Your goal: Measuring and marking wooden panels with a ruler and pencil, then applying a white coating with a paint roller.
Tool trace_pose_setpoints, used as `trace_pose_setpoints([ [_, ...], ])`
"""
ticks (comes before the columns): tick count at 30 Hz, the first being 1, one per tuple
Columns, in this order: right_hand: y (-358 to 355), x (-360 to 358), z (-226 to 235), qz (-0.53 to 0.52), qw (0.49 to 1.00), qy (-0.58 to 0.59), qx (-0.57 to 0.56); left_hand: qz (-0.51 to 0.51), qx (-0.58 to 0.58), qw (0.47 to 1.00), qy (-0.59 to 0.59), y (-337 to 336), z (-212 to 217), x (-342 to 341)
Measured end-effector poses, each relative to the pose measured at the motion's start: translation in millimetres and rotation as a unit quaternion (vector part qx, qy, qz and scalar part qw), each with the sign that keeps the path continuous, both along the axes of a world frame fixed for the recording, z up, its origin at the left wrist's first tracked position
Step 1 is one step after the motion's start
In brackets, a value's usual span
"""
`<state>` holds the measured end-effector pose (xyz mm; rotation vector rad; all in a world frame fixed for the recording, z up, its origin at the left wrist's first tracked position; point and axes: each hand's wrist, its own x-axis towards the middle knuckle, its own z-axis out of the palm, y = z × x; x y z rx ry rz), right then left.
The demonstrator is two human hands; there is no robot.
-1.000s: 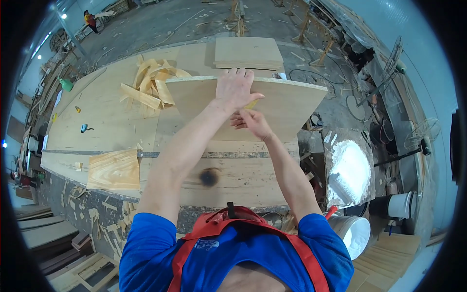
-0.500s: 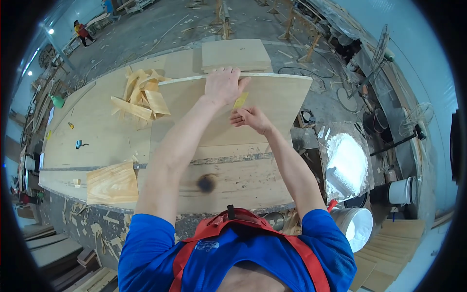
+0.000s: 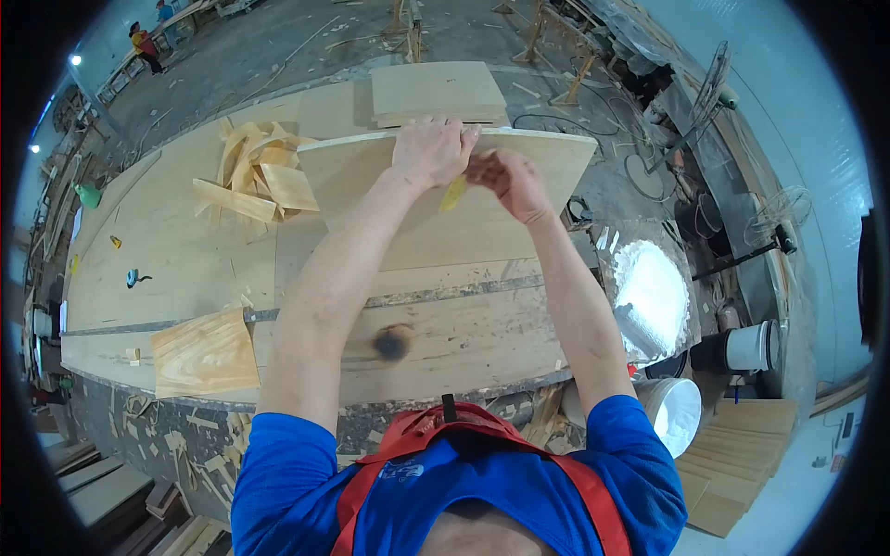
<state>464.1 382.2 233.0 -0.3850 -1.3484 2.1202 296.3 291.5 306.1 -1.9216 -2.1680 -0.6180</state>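
Observation:
A wide light wooden board [image 3: 389, 206] stands tilted on the workbench, its long upper edge away from me. My left hand [image 3: 430, 154] is closed over that upper edge near the middle, fingers wrapped round it. Below the hand a small yellow strip [image 3: 453, 195] lies against the board's face. Just right of the strip is my right hand [image 3: 513, 185], close to the board. Its fingers are smeared by motion, so I cannot make out whether they hold anything.
Behind the board sits a stack of flat panels [image 3: 440, 88]. Crumpled veneer strips [image 3: 255, 167] and a veneer sheet [image 3: 206, 352] lie on the workbench [image 3: 176, 250] to the left. At right are a tray of white material [image 3: 649, 301] and a white bucket [image 3: 675, 417].
My right hand has moved up and to the right, from beside the yellow strip's lower end toward the board's upper edge. My left hand keeps its grip on the board.

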Motion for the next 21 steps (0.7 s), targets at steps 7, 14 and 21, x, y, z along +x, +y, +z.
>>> trace_pose_setpoints([
  [7, -52, 3, -62, 0.071, 0.993, -0.075, 0.057, 0.011, -0.055, 0.998, -0.01, -34, 20, 28],
  [14, -121, 113, -123, 0.131, 0.926, -0.341, 0.097, -0.026, -0.076, 0.997, 0.022, -124, 16, 91],
  [21, -272, 286, -99, 0.041, 0.991, -0.023, -0.128, -0.175, -0.213, 0.959, 0.056, -283, -68, 204],
])
